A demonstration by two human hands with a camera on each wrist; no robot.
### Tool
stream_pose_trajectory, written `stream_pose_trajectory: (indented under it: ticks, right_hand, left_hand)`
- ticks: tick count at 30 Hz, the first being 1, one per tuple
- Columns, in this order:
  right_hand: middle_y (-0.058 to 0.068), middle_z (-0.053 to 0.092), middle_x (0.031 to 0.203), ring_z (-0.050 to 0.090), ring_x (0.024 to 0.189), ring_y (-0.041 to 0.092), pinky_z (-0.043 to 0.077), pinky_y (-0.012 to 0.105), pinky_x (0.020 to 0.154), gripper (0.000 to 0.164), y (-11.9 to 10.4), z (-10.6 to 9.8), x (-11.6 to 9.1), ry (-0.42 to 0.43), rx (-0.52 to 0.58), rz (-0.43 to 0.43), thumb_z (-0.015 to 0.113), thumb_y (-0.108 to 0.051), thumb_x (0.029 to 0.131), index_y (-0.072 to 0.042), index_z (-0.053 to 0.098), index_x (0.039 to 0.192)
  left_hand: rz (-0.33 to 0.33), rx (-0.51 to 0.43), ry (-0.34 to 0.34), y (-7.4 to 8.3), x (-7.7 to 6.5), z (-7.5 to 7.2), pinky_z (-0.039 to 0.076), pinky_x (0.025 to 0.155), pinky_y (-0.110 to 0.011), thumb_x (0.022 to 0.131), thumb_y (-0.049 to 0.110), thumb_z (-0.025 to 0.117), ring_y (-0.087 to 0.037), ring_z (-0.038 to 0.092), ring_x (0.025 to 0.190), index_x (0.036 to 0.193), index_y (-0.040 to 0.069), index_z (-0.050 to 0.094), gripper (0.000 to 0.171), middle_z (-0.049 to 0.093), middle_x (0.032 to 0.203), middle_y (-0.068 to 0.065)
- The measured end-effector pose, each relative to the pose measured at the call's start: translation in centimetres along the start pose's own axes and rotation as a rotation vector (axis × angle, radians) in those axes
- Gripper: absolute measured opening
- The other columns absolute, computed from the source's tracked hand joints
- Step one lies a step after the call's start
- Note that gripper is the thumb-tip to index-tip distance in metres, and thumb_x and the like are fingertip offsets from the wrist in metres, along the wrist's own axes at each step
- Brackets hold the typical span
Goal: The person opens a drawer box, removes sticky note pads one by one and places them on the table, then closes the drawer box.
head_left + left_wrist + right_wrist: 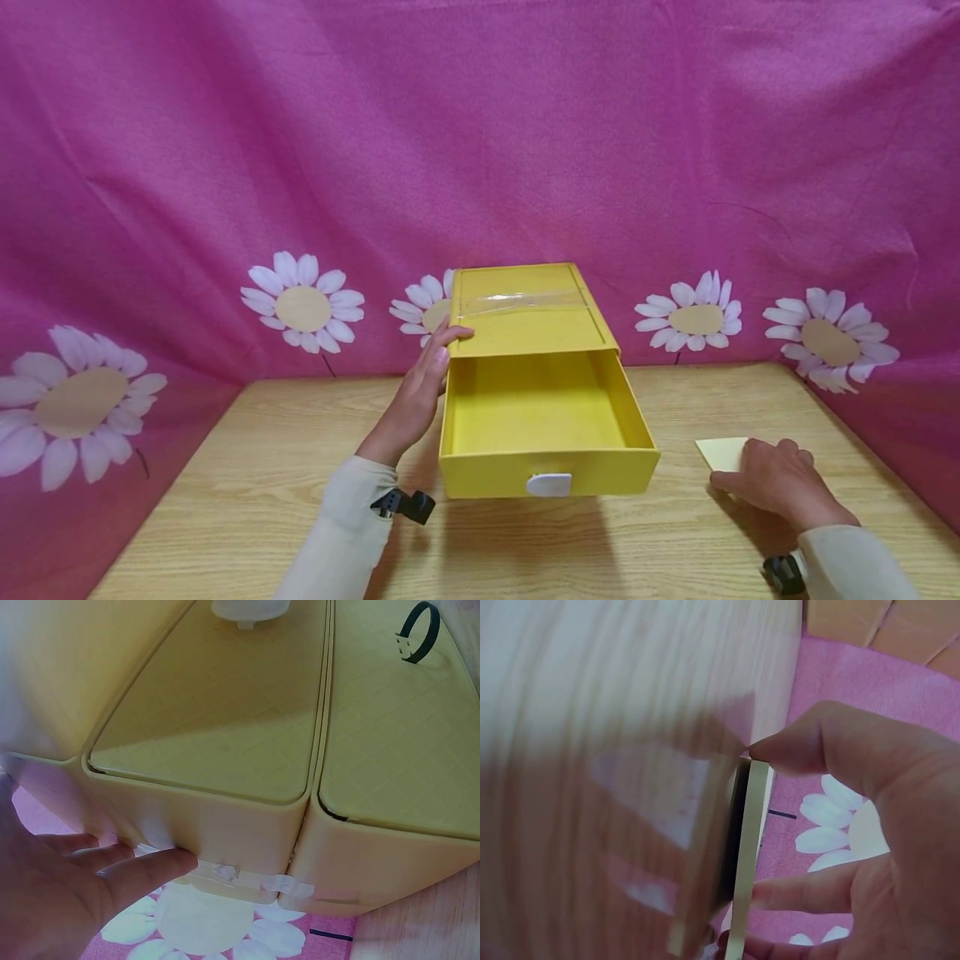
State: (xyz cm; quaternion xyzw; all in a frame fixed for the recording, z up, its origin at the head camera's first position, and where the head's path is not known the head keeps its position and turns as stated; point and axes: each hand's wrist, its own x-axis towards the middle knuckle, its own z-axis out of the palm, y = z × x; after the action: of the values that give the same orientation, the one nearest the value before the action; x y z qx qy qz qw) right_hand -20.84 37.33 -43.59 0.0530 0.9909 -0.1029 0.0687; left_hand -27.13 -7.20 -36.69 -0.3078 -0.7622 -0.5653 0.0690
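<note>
A yellow plastic drawer unit (pixel 525 329) stands on the table with its top drawer (pixel 607 472) pulled out toward me; nothing lies in the visible part of that drawer. A white tab handle (pixel 551 484) sits on the drawer's front. My left hand (pixel 412 404) rests against the unit's left side, one fingertip over the top edge. Its fingers (pixel 150 874) reach out fairly straight along the side wall in the left wrist view. At the right, my right hand (pixel 783 483) pinches a pale yellow note pad (pixel 722 454) between thumb and fingers, close to the table. The pad's thin edge (pixel 750 855) shows in the right wrist view.
Lower drawers are closed, one with a white handle (pixel 251 609), another with a black loop pull (pixel 424 634). Clear tape (pixel 517 302) crosses the unit's top. A pink cloth (pixel 525 125) with daisies surrounds the wooden table (pixel 315 433) at the back and sides.
</note>
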Motion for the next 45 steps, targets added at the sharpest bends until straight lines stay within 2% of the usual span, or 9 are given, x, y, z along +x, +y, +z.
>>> stream_pose_trajectory:
  ticks: [11,21,28,36,45]
  right_hand:
    - [0.008,0.049,0.067,0.041,0.075,0.033,0.032,0.046,0.07,0.044,0.53,0.11,0.43,0.027,0.001,-0.033,0.066,-0.045,0.077,-0.004,0.052,0.07]
    - [0.009,0.049,0.068,0.041,0.077,0.035,0.032,0.046,0.071,0.046,0.59,0.06,0.18,0.048,0.01,-0.049,0.066,-0.045,0.078,-0.002,0.051,0.073]
    - [0.008,0.049,0.069,0.041,0.076,0.034,0.031,0.047,0.071,0.053,0.57,-0.24,0.1,0.011,-0.018,-0.072,0.063,-0.054,0.083,-0.004,0.051,0.073]
    - [0.006,0.048,0.068,0.042,0.075,0.034,0.031,0.048,0.07,0.049,0.73,-0.35,0.04,0.015,-0.031,-0.09,0.058,-0.051,0.089,-0.006,0.051,0.071]
    - [0.006,0.049,0.069,0.043,0.076,0.034,0.031,0.05,0.072,0.046,0.77,-0.27,0.03,0.034,-0.019,-0.081,0.062,-0.047,0.087,-0.005,0.051,0.072]
  left_hand:
    - [-0.005,0.003,0.001,-0.16,0.09,-0.02,0.033,0.096,-0.071,0.104,0.042,0.024,-0.032,0.022,0.141,0.14,0.031,0.04,0.041,0.008,0.16,0.003]
    - [-0.003,-0.004,0.001,-0.13,0.07,-0.03,0.033,0.097,-0.07,0.104,0.044,0.023,-0.031,0.02,0.142,0.14,0.032,0.04,0.042,0.008,0.16,0.004]
    - [-0.005,-0.013,-0.002,-0.3,0.16,-0.05,0.033,0.098,-0.068,0.105,0.034,0.023,-0.033,0.018,0.142,0.142,0.024,0.039,0.041,0.006,0.161,-0.002]
    - [-0.003,-0.013,0.002,-0.12,0.05,-0.04,0.035,0.098,-0.067,0.104,0.041,0.024,-0.03,0.021,0.142,0.14,0.03,0.04,0.041,0.007,0.161,0.002]
    - [-0.016,-0.004,-0.001,-0.04,-0.06,0.07,0.033,0.097,-0.07,0.103,0.047,0.025,-0.032,0.021,0.141,0.139,0.034,0.04,0.042,0.007,0.16,0.006]
